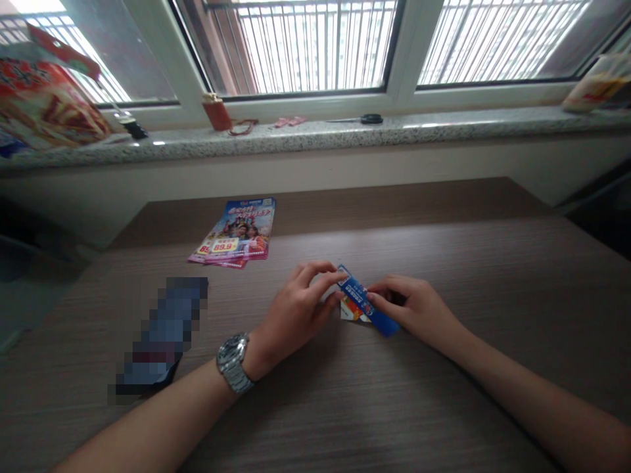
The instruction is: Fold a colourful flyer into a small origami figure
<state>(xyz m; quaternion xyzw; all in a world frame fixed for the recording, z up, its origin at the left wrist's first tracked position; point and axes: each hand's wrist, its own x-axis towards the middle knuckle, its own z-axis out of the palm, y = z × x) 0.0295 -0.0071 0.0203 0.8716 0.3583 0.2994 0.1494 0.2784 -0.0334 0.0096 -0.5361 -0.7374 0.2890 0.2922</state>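
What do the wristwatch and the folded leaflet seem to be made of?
The wristwatch looks like polished metal, perhaps steel, from its silvery highlights. The folded leaflet is probably thin printed paper, given its flat fold; gloss is unclear.

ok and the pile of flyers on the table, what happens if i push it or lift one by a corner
The flyers lie flat and low, so tipping seems unlikely. Sheets poke out unevenly at the near edge, so a push would probably slide them over one another. They look like thin paper, so one lifted by a corner would likely sag.
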